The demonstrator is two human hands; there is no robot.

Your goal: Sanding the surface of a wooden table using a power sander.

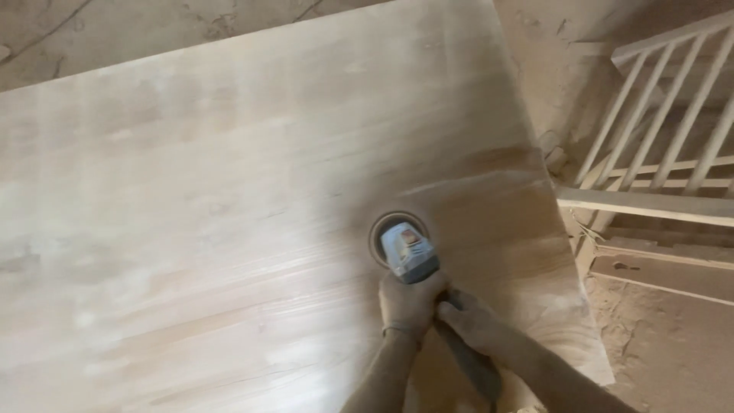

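Observation:
A large pale wooden panel [229,191] fills most of the view. On its right part rests a hand-held disc sander [405,248] with a grey body and a round disc flat on the wood. My left hand [409,302] grips the sander's body just behind the head. My right hand [470,321] is wrapped around the dark rear handle [470,359], a little lower and to the right. Both forearms come in from the bottom edge. A darker band of wood runs across the panel by the sander.
To the right of the panel stands a wooden frame with slats [665,130], with more boards [665,268] under it. The floor [665,352] around is covered in sawdust. The panel's right edge lies close to the sander.

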